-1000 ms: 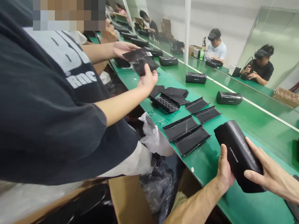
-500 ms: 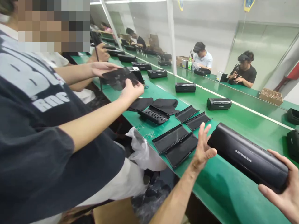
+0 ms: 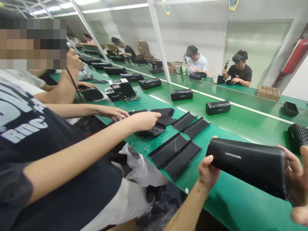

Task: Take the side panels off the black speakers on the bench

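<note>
Right hand (image 3: 297, 173) runs off the right edge, fingers partly hidden behind the speaker (image 3: 245, 163); its lettering (image 3: 233, 156) is too small to read, and a co-worker's hand (image 3: 143, 121) half-covers the grille (image 3: 156, 131)!

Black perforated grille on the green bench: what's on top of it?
The grille shows only at its right end. A co-worker's hand is over the left part, touching or not is unclear, and black cloth pieces lie against its far edge. Whatever is beneath them is hidden.
</note>
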Available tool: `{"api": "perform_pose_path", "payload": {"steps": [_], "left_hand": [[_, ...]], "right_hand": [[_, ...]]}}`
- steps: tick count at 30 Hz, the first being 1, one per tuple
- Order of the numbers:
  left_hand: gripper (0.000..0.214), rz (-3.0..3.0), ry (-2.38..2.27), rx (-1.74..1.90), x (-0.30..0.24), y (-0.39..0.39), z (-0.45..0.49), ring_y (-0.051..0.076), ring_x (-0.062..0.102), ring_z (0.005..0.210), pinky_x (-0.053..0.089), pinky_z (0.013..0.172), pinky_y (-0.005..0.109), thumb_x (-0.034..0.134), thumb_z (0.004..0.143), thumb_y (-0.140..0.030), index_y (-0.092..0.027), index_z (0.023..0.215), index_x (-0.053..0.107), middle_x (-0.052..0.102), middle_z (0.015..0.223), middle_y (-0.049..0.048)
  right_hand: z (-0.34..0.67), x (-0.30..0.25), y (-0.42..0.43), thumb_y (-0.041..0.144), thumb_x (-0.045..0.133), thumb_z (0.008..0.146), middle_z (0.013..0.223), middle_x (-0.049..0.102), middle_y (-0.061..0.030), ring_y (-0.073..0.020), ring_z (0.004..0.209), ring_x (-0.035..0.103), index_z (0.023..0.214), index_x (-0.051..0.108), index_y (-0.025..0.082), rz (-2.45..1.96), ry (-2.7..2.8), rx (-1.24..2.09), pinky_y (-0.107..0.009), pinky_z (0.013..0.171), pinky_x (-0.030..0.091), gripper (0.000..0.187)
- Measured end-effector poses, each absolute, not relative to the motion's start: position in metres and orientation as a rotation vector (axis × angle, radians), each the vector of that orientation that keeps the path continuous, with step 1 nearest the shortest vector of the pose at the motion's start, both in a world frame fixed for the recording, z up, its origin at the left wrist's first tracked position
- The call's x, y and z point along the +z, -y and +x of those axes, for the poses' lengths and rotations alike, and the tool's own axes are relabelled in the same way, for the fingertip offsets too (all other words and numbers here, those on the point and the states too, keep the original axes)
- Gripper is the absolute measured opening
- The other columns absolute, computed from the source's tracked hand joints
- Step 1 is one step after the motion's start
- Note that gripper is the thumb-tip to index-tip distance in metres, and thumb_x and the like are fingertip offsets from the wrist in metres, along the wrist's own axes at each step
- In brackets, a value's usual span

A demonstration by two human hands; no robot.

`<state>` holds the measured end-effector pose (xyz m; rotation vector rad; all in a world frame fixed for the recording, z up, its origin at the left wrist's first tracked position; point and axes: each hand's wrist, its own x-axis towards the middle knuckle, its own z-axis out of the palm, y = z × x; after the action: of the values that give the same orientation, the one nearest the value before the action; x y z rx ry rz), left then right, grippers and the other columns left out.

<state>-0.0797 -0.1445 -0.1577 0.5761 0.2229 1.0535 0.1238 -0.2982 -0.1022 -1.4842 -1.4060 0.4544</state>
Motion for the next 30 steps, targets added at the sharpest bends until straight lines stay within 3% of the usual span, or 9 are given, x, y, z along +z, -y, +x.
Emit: {"api": "perform_pose_path", "payload": {"steps": [4,8,11,13,17,20,24,27,30], "left_hand": [[0.074,0.435,-0.174,0.740,-0.169,0.171,-0.040,0.043,0.054,0.144,0.041,0.121,0.060,0.067,0.079,-0.077,-0.021,0.126,0.078,0.075,0.136,0.0135],[0.085,0.720,-0.253,0.865,-0.167,0.163,-0.062,0.039,0.043,0.154,0.033,0.127,0.059,0.072,0.081,-0.079,-0.029,0.150,0.062,0.062,0.155,0.0122],[0.117,1.051,-0.317,1.017,-0.160,0.145,-0.094,0.041,0.036,0.157,0.031,0.129,0.054,0.092,0.061,-0.074,-0.033,0.161,0.046,0.045,0.168,0.0112],[0.126,1.227,-0.378,1.001,-0.158,0.139,-0.105,0.042,0.044,0.151,0.036,0.127,0.052,0.099,0.057,-0.062,-0.031,0.164,0.040,0.048,0.164,0.0125],[0.111,1.224,-0.467,0.992,-0.165,0.143,-0.109,0.041,0.059,0.134,0.047,0.117,0.052,0.089,0.071,-0.059,-0.024,0.164,0.039,0.061,0.147,0.0141],[0.107,1.117,-0.487,1.024,-0.175,0.148,-0.113,0.042,0.056,0.138,0.046,0.119,0.052,0.084,0.074,-0.062,-0.025,0.163,0.039,0.061,0.148,0.0131],[0.110,1.065,-0.465,0.928,-0.186,0.145,-0.121,0.043,0.051,0.144,0.043,0.121,0.055,0.078,0.080,-0.070,-0.026,0.169,0.029,0.056,0.156,0.0145],[0.119,1.202,-0.426,0.794,-0.187,0.141,-0.126,0.045,0.045,0.149,0.043,0.121,0.055,0.084,0.074,-0.071,-0.030,0.169,0.025,0.042,0.168,0.0150],[0.110,1.311,-0.478,0.841,-0.182,0.140,-0.127,0.045,0.045,0.148,0.045,0.118,0.052,0.087,0.073,-0.063,-0.032,0.164,0.035,0.033,0.173,0.0121]], "right_hand": [[0.111,-0.120,0.263,0.065,0.081,0.082,0.146,0.064,-0.0124,-0.0490,0.129,0.063,0.170,0.014,0.043,-1.585,1.597,0.167,-0.064,0.097,0.060,0.113],[0.119,-0.105,0.247,0.036,0.075,0.085,0.158,0.052,-0.0119,-0.0426,0.139,0.056,0.171,0.011,0.042,-1.539,1.754,0.035,-0.062,0.108,0.054,0.107],[0.127,-0.087,0.250,0.015,0.069,0.076,0.150,0.055,-0.0173,-0.0433,0.132,0.059,0.169,0.026,0.034,-1.600,2.075,-0.171,-0.065,0.107,0.050,0.104],[0.129,-0.082,0.251,0.011,0.069,0.071,0.143,0.059,-0.0204,-0.0446,0.126,0.062,0.167,0.033,0.027,-1.683,2.199,-0.218,-0.066,0.105,0.051,0.104],[0.138,-0.089,0.261,0.021,0.084,0.074,0.154,0.054,-0.0182,-0.0458,0.142,0.051,0.168,0.031,0.031,-1.743,2.181,-0.042,-0.072,0.120,0.035,0.109],[0.152,-0.107,0.280,0.054,0.089,0.078,0.174,0.032,-0.0144,-0.0451,0.160,0.030,0.171,0.021,0.038,-1.714,1.889,0.251,-0.069,0.125,0.030,0.116],[0.155,-0.135,0.303,0.078,0.073,0.084,0.169,0.039,-0.0196,-0.0416,0.148,0.051,0.168,0.023,0.032,-1.546,1.443,0.661,-0.054,0.111,0.052,0.108],[0.146,-0.145,0.310,0.076,0.076,0.082,0.161,0.049,-0.0196,-0.0403,0.136,0.061,0.161,0.035,0.029,-1.502,1.309,0.694,-0.049,0.105,0.056,0.100],[0.139,-0.146,0.314,0.074,0.077,0.082,0.159,0.050,-0.0188,-0.0391,0.133,0.062,0.160,0.036,0.028,-1.521,1.299,0.709,-0.049,0.106,0.055,0.099]]}}
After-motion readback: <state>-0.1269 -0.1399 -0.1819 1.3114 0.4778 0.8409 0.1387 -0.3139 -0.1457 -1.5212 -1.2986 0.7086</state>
